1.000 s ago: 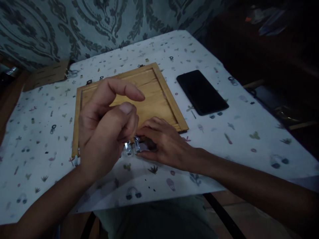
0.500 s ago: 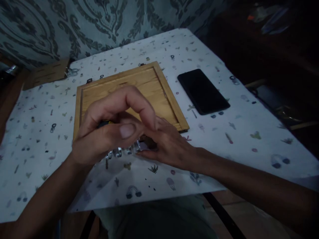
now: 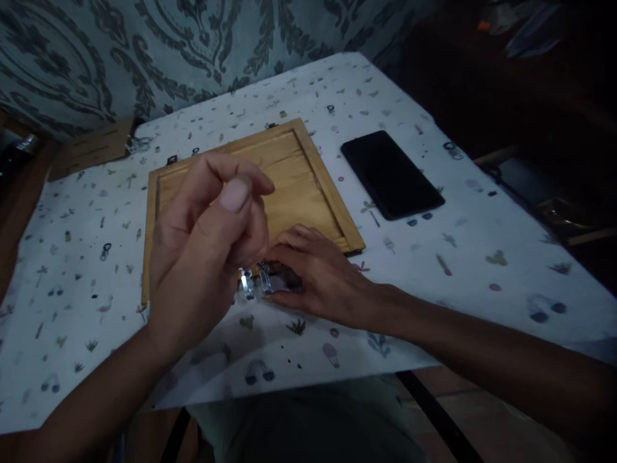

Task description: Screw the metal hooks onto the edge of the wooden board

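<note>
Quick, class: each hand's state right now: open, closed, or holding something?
Left hand: curled, hiding part of the wooden board; whether it holds anything cannot be told.
Right hand: bent, touching or beside a metal clip; grip cannot be told.

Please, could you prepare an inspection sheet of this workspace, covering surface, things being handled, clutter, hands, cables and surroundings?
Surface: white tabletop cover with small printed pictures.
Things being handled: framed wooden panel; shiny metal pieces at its near edge.
Clutter: black phone right of the panel; brown cardboard at far left.
Left hand: raised in front of the panel, fingers curled; anything held is hidden.
Right hand: at the panel's near edge, beside the metal pieces; exact grip unclear.
Cables: nothing seen.
Surroundings: patterned backdrop behind; right side too dark to read.
</note>
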The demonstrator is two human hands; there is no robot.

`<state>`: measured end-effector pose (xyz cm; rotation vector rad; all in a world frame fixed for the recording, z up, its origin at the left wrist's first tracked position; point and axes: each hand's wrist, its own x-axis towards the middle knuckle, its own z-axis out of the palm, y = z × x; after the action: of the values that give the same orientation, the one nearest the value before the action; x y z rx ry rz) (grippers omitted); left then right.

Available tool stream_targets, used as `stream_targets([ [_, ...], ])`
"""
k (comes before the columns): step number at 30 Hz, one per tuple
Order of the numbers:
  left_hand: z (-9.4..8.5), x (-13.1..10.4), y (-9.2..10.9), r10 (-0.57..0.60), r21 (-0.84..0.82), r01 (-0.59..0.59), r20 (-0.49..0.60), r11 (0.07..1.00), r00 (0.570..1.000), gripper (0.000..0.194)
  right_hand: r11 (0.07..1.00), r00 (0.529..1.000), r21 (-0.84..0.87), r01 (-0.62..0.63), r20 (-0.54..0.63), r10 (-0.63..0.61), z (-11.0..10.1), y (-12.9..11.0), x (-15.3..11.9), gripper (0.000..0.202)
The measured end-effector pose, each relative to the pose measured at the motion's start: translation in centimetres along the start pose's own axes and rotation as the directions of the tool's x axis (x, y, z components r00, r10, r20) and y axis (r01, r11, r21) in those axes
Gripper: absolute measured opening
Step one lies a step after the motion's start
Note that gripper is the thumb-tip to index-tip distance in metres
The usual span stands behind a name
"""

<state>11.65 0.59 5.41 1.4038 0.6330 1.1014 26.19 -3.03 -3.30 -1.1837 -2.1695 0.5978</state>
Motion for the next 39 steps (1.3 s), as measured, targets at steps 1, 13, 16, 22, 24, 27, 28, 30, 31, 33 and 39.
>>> stream_targets([
  [1, 0.1, 0.0, 0.0, -0.009, -0.007, 0.009, -0.001, 1.0, 1.0, 0.019, 1.0, 1.0, -0.001, 0.002, -0.004, -0.002, 0.0, 0.0, 0.0, 0.037],
  [13, -1.3, 0.8, 0.2, -0.027, -0.048, 0.04, 0.253, 0.998, 0.967, 0.008, 1.0, 0.999, 0.005, 0.025, -0.025, -0.025, 0.0, -0.1, 0.0, 0.036],
  [16, -1.2, 0.8, -0.3, 0.019, -0.043, -0.011, 0.188, 0.999, 0.982, 0.009, 1.0, 1.0, -0.007, 0.018, -0.022, -0.019, 0.0, -0.1, -0.1, 0.036],
  [22, 0.0, 0.5, -0.4, 0.013, -0.064, -0.017, -0.071, 0.998, 0.997, 0.014, 0.999, 0.998, -0.023, 0.04, -0.049, -0.041, 0.3, 0.1, -0.1, 0.044],
  [24, 0.1, 0.3, -0.2, 0.01, -0.087, -0.016, -0.064, 0.996, 0.998, 0.015, 0.999, 0.998, -0.013, 0.041, -0.045, -0.041, 0.3, 0.1, -0.1, 0.043],
  [27, 0.0, 0.1, 0.1, -0.014, -0.089, 0.016, 0.017, 0.996, 1.0, 0.016, 1.0, 0.999, 0.0, 0.028, -0.046, -0.028, 0.2, 0.1, -0.2, 0.041],
  [28, -0.1, 0.1, 0.1, -0.02, -0.086, 0.023, 0.046, 0.996, 0.999, 0.015, 1.0, 0.999, 0.001, 0.028, -0.046, -0.028, 0.2, 0.1, -0.2, 0.04],
  [30, -0.3, 0.2, 0.0, -0.025, -0.09, 0.034, 0.102, 0.995, 0.994, 0.013, 1.0, 0.999, 0.002, 0.026, -0.038, -0.026, 0.1, 0.0, -0.1, 0.039],
  [31, -0.4, 0.2, -0.1, -0.01, -0.102, 0.023, 0.123, 0.995, 0.992, 0.011, 1.0, 0.999, 0.002, 0.025, -0.032, -0.025, 0.1, 0.0, -0.1, 0.038],
  [33, -0.5, 0.3, 0.0, 0.001, -0.11, 0.012, 0.124, 0.994, 0.992, 0.01, 1.0, 0.999, 0.005, 0.024, -0.024, -0.024, 0.0, 0.0, -0.1, 0.037],
  [39, -0.6, 0.5, 1.9, 0.049, -0.068, -0.043, 0.081, 0.997, 0.995, 0.025, 0.999, 0.999, 0.001, 0.035, -0.03, -0.035, 0.1, 0.2, -0.1, 0.042],
])
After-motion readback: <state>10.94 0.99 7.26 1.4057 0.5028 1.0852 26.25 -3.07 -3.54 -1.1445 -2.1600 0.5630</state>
